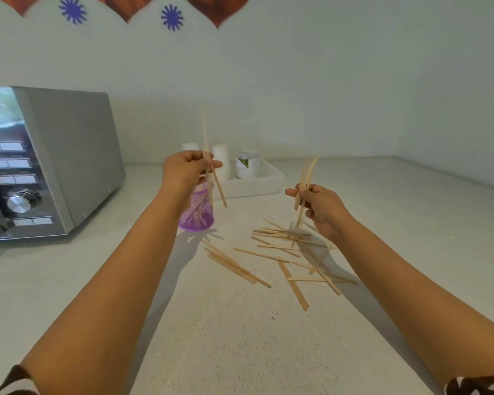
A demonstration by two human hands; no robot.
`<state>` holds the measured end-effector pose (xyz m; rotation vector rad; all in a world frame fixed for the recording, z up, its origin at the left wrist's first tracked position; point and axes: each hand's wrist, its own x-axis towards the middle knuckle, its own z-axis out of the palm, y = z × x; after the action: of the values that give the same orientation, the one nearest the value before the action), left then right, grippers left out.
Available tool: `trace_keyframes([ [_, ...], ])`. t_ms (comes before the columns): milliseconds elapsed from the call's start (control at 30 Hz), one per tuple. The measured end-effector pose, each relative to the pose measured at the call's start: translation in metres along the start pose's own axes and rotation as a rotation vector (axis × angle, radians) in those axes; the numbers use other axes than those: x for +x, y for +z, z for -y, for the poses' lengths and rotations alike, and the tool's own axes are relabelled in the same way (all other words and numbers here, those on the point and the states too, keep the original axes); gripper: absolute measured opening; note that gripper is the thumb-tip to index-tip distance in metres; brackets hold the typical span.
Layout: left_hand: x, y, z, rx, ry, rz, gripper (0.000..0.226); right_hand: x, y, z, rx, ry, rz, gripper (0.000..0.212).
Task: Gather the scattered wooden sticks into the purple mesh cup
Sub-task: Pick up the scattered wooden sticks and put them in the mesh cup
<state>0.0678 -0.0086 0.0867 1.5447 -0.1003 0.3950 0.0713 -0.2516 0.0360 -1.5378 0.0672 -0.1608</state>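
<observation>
Gripping sticks [305,183], both hands [183,169] raised above counter [240,337]

2 bare forearms reach into view from the bottom corners, uncovered from wrist to near the elbow. The left hand [186,169] and the right hand [322,208] carry no rings, watch or bracelet that can be made out; the picture is slightly blurred there. At the bottom left corner the left sleeve [13,382] ends near the elbow, in dark brown cloth with a paler patch. At the bottom right corner the right sleeve [479,385] shows the same dark brown with pale, wavy bands across it. Both sleeves are cut off by the frame edge.
</observation>
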Motion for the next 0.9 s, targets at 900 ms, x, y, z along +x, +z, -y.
trace_keyframes([
  [900, 0.073, -0.042, 0.041, 0.221, -0.017, -0.356, 0.018, 0.065, 0.197, 0.045, -0.795, -0.328, 0.128, 0.013],
])
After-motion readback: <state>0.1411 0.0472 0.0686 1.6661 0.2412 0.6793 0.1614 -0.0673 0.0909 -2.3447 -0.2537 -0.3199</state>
